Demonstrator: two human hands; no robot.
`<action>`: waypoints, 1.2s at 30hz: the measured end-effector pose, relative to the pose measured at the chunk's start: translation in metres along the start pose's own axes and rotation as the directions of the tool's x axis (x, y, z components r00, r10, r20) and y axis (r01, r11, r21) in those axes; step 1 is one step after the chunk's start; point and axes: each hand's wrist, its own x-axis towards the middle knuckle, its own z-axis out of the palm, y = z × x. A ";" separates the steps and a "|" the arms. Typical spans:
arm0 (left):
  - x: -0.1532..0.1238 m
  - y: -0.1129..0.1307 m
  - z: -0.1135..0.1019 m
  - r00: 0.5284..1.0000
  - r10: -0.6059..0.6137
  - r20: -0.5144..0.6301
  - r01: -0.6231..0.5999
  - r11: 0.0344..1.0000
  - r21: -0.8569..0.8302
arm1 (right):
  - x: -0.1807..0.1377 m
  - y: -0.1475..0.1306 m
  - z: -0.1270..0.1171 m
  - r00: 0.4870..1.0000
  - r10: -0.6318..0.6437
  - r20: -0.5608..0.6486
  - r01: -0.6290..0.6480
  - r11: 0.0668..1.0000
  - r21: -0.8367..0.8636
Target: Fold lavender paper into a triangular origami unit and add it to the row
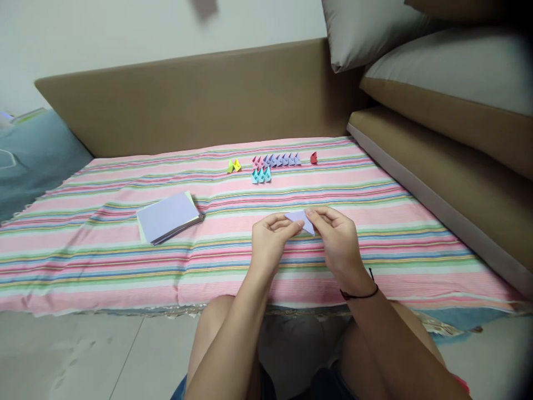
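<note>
A small folded piece of lavender paper [306, 223] is held up between my two hands, above the striped cloth. My left hand [272, 233] pinches its left side with thumb and fingers. On the opposite side my right hand [335, 233], with a dark cord at the wrist, grips the upper right edge. Parts of the paper are hidden behind my fingers. Beyond the hands stand folded paper pieces: a row of pink and lavender ones [277, 161], three turquoise ones [261, 176], two yellow ones [234, 166] and a red one [313, 158].
A stack of paper sheets [169, 218], lavender on top, lies to the left on the striped cloth [104, 239]. A brown backrest [200, 100] runs along the back. Cushions [449, 128] pile up at the right, and a blue pillow [37, 155] rests at the far left.
</note>
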 end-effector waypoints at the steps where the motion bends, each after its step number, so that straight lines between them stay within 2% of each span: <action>1: 0.000 0.001 -0.001 1.000 0.005 -0.008 -0.005 1.000 0.008 | -0.001 0.000 0.000 1.000 -0.003 0.004 0.003 1.000 0.000; 8: -0.001 0.007 -0.004 0.999 0.007 0.044 -0.007 1.000 -0.005 | 0.000 0.004 -0.001 0.999 -0.048 0.002 0.048 0.998 -0.047; 16: -0.002 0.011 -0.004 0.998 0.058 0.041 -0.058 0.998 0.011 | -0.002 0.003 0.003 0.995 -0.101 0.000 0.101 0.993 -0.068; 21: 0.001 0.014 -0.009 0.988 0.102 0.114 -0.117 0.985 0.126 | 0.002 0.003 -0.001 0.994 -0.106 0.039 0.110 0.989 -0.101; 24: 0.004 0.016 -0.016 0.978 0.101 0.184 -0.151 0.947 0.285 | 0.004 0.003 -0.006 0.980 -0.109 0.168 0.137 0.976 -0.170; 28: 0.005 0.016 -0.024 0.961 0.084 0.264 -0.215 0.826 0.520 | 0.004 0.000 -0.010 0.928 -0.156 0.337 0.279 0.892 -0.356; 32: 0.006 0.014 -0.025 0.952 0.102 0.290 -0.264 0.756 0.599 | 0.003 -0.002 -0.012 0.895 -0.233 0.381 0.400 0.798 -0.451; 36: 0.008 0.011 -0.026 0.956 0.062 0.285 -0.247 0.690 0.680 | 0.004 -0.001 -0.011 0.852 -0.307 0.424 0.512 0.658 -0.552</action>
